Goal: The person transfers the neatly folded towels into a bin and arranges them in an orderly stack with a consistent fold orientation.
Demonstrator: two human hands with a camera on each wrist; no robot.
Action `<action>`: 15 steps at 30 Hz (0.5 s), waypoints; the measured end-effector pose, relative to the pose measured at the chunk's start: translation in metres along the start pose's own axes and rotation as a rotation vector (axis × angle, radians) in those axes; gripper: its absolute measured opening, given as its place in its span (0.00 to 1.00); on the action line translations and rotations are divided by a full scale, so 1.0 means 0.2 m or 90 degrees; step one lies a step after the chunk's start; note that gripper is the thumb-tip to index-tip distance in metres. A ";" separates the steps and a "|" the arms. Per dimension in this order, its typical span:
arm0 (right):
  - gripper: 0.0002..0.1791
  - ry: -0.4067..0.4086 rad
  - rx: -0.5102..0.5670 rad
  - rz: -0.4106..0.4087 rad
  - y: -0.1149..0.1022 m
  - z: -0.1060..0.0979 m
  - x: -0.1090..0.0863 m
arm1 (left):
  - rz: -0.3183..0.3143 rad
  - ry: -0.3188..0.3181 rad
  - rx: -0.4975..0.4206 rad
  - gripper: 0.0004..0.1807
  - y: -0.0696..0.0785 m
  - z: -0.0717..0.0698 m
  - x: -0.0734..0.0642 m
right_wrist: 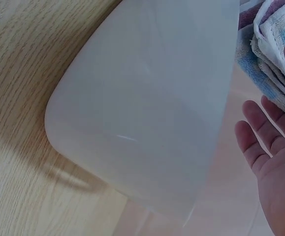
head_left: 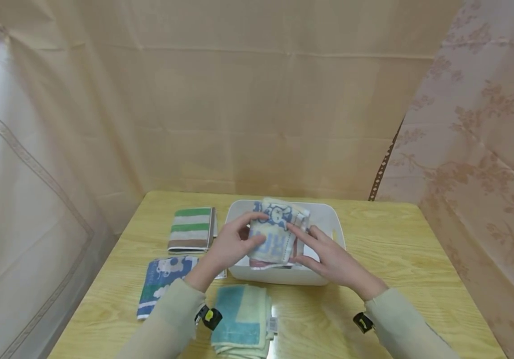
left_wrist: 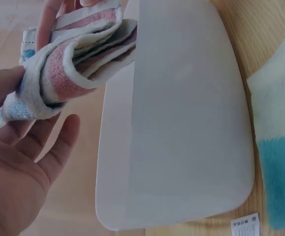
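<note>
Between both hands, above a white plastic bin (head_left: 279, 277), is a folded small towel (head_left: 272, 244), cream with a blue animal pattern. The left wrist view shows pink and white stripes along the folds of this towel (left_wrist: 63, 73). My left hand (head_left: 231, 244) grips its left side, thumb on the near face and other fingers partly hidden. At the right edge, my right hand (head_left: 332, 255) pinches the towel between thumb and fingers. Seen from the right wrist, the lower fingers of the right hand (right_wrist: 280, 152) stretch out free of the cloth.
A green, grey and brown striped towel (head_left: 190, 229) lies folded left of the bin. Nearer are a blue towel (head_left: 162, 279) with a bear and a teal and pale yellow towel (head_left: 241, 319) with a label. All lie on a wooden table (head_left: 400, 279); curtains (head_left: 257, 109) hang behind.
</note>
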State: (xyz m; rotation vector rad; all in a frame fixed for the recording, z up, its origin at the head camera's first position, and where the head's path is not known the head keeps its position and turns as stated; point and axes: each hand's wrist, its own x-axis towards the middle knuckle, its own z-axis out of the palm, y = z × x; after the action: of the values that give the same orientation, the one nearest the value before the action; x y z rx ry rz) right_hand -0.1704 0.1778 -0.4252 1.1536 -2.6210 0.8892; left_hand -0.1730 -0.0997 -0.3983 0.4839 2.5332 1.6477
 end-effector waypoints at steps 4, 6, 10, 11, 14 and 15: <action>0.42 -0.007 0.001 0.015 0.00 0.00 0.01 | 0.000 -0.019 0.020 0.24 0.00 -0.01 0.02; 0.42 -0.009 0.000 0.021 0.01 0.01 0.01 | 0.003 -0.023 0.029 0.24 0.00 -0.02 0.03; 0.42 -0.013 -0.003 0.033 0.01 0.02 0.02 | -0.001 -0.030 0.059 0.25 0.00 -0.03 0.04; 0.42 -0.015 -0.002 0.036 0.01 0.02 0.03 | -0.004 -0.032 0.066 0.25 0.00 -0.03 0.04; 0.42 -0.024 0.000 0.053 0.02 0.04 0.03 | -0.015 -0.040 0.080 0.25 -0.01 -0.03 0.05; 0.42 -0.027 0.002 0.061 0.02 0.04 0.04 | -0.018 -0.040 0.082 0.25 -0.02 -0.03 0.05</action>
State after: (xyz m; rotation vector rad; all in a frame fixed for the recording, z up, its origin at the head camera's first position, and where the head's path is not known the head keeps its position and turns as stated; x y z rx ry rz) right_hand -0.1771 0.1700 -0.4307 1.0681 -2.7300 0.8953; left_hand -0.1845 -0.1039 -0.3973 0.5003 2.5974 1.4434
